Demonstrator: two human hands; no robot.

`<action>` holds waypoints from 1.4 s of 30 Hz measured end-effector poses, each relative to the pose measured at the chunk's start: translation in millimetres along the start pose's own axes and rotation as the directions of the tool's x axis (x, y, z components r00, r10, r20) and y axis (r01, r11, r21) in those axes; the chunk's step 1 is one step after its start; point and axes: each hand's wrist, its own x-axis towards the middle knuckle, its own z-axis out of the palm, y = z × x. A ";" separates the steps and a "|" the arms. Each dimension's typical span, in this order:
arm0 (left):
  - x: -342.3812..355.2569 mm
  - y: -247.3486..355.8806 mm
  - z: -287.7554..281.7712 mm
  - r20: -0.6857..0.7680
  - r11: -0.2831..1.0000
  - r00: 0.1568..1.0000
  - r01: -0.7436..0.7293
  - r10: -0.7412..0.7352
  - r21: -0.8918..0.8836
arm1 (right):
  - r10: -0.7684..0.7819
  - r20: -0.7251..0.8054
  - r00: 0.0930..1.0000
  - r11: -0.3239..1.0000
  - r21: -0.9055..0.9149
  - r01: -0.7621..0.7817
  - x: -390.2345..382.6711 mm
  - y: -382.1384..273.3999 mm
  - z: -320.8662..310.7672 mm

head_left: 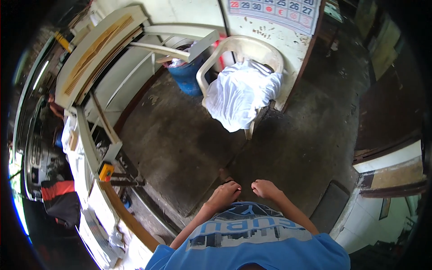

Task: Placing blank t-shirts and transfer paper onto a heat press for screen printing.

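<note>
Low in the head view, my left hand (226,194) is held in front of my blue printed shirt (252,252) with its fingers curled; whatever it may hold is too small to make out. A little to its right, my right hand (265,189) hovers above the shirt with fingers closed and nothing visible in them. The two hands are apart, over the dark concrete floor (171,135). Farther forward, a cream plastic chair (211,56) carries a crumpled white cloth (238,94).
A blue barrel (184,78) stands beside the chair. Cream machine framework (99,54) with an orange switch box (106,172) runs along the left, near stacked white cloth (96,229); another person's arm (56,108) shows behind it. A wall calendar (274,13) hangs ahead; dark panels (387,117) line the right.
</note>
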 end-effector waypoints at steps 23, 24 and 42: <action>284.9 -54.6 -122.2 0.049 0.965 0.984 -0.175 0.168 0.195 | 0.178 -0.361 0.915 0.982 0.122 -0.143 155.4 146.9 -240.0; 283.4 -58.5 -125.0 0.020 0.974 0.989 -0.148 0.147 0.172 | 0.189 -0.392 0.900 0.976 0.179 -0.127 164.2 151.3 -248.4; 255.8 -51.0 -44.4 -0.124 0.768 0.758 0.625 -0.640 -0.142 | 0.745 -0.265 0.612 0.505 0.824 -0.257 308.2 373.2 -329.7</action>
